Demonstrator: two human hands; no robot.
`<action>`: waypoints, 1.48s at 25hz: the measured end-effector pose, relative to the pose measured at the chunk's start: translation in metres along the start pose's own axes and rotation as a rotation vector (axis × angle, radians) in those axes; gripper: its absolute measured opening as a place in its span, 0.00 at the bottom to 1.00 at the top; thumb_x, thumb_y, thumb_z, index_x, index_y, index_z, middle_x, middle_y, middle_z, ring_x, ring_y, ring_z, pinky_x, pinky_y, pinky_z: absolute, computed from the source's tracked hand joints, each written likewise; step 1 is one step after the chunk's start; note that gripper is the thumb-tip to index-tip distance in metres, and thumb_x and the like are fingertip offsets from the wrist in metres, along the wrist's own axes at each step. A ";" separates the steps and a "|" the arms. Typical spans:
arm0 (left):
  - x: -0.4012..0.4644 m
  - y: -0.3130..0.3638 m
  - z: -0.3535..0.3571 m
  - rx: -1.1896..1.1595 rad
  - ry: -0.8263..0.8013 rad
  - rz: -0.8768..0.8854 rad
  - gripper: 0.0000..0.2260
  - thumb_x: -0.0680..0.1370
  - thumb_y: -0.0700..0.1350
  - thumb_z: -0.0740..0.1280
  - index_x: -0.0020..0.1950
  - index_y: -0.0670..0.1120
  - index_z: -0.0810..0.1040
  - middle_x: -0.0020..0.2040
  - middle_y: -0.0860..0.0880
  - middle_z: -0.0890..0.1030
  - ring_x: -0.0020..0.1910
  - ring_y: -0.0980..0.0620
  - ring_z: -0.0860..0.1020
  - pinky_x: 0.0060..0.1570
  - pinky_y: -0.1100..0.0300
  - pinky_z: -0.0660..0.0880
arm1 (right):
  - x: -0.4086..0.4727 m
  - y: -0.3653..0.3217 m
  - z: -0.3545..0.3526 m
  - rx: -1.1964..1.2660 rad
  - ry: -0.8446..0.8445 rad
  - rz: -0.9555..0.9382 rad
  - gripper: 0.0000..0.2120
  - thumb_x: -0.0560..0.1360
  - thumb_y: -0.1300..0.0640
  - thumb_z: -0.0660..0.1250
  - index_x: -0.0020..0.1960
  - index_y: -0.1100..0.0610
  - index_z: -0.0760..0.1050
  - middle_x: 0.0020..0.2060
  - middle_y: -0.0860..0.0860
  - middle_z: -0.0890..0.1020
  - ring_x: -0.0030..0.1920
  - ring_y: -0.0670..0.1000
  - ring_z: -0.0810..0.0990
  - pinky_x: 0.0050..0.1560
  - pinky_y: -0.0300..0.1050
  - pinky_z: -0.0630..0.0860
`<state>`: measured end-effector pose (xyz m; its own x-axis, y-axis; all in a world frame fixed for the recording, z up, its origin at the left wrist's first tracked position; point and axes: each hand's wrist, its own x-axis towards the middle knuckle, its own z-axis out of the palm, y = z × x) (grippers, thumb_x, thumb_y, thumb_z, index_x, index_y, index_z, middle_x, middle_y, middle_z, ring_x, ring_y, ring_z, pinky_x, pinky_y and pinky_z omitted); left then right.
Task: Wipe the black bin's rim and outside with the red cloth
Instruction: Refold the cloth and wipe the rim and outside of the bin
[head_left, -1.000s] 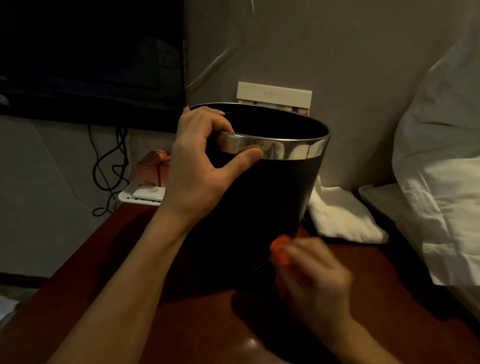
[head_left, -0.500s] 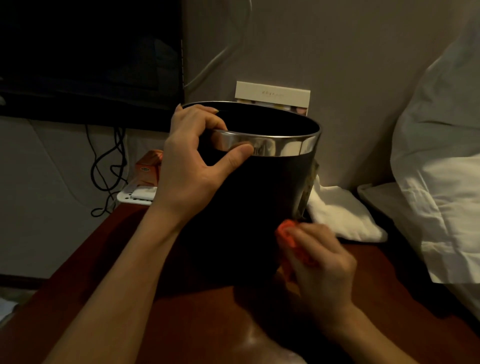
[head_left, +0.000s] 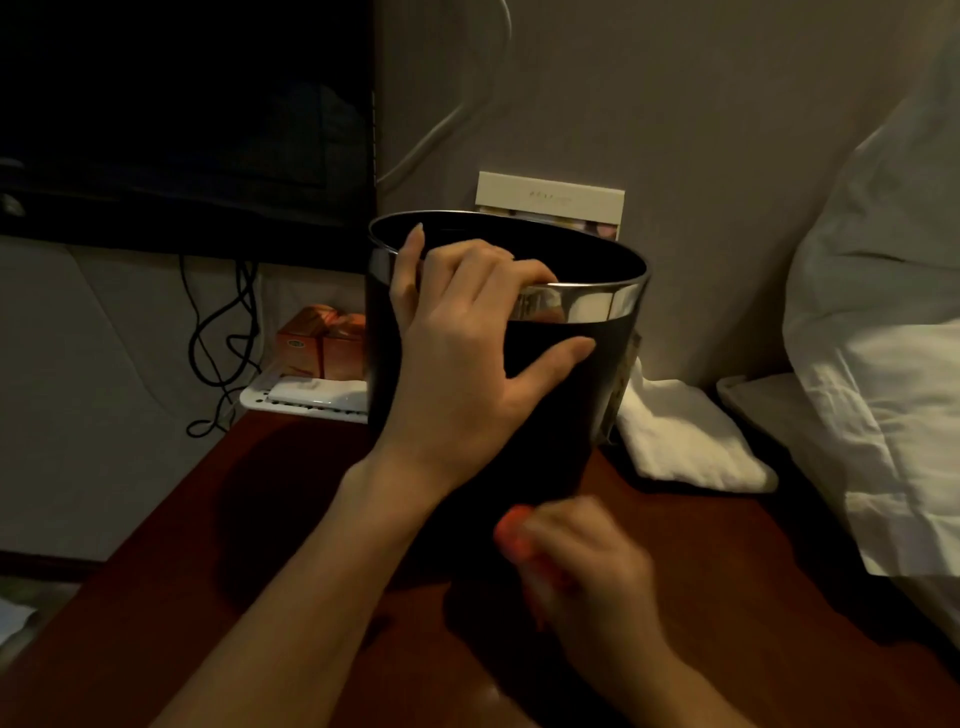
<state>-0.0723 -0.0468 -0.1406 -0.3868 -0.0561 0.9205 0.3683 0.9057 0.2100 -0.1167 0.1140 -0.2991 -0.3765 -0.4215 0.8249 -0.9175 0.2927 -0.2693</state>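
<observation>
A black bin with a shiny silver rim band stands on the dark red-brown table. My left hand holds its near rim, fingers hooked over the top edge and thumb pressed on the outside wall. The hand's index finger points up along the left of the rim. My right hand, blurred, grips the red cloth low against the bin's front near its base. Most of the cloth is hidden inside the fist.
A folded white towel lies right of the bin, with white bedding beyond it. Behind the bin leans a cream card. Orange boxes and a white tray sit back left, under a dark screen with hanging cables.
My right hand with the cloth dropped from the bin's right side down and left to its lower front. My left hand shifted its hold farther right along the rim, index finger now raised.
</observation>
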 end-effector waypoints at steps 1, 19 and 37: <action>0.001 -0.003 -0.001 -0.031 0.013 -0.011 0.16 0.72 0.57 0.70 0.53 0.48 0.77 0.49 0.56 0.75 0.58 0.58 0.69 0.68 0.41 0.57 | -0.008 -0.004 0.009 0.025 -0.061 -0.085 0.04 0.76 0.58 0.75 0.51 0.55 0.84 0.51 0.44 0.80 0.46 0.47 0.79 0.47 0.41 0.78; 0.006 -0.027 -0.018 -0.323 -0.007 -0.126 0.08 0.75 0.52 0.67 0.44 0.48 0.75 0.44 0.56 0.76 0.53 0.51 0.74 0.64 0.70 0.56 | -0.008 0.010 -0.020 -0.112 -0.207 -0.320 0.10 0.85 0.55 0.66 0.50 0.56 0.85 0.50 0.49 0.83 0.46 0.51 0.78 0.43 0.45 0.75; -0.001 -0.009 -0.008 -0.240 0.101 -0.129 0.13 0.71 0.55 0.70 0.47 0.48 0.73 0.48 0.52 0.75 0.55 0.51 0.72 0.64 0.62 0.63 | 0.011 0.004 -0.023 -0.091 0.236 -0.275 0.07 0.79 0.58 0.72 0.54 0.60 0.85 0.52 0.52 0.79 0.46 0.52 0.77 0.50 0.41 0.76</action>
<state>-0.0687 -0.0585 -0.1404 -0.3622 -0.2169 0.9065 0.5159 0.7633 0.3888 -0.1218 0.1308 -0.2797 -0.0681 -0.2885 0.9551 -0.9612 0.2756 0.0147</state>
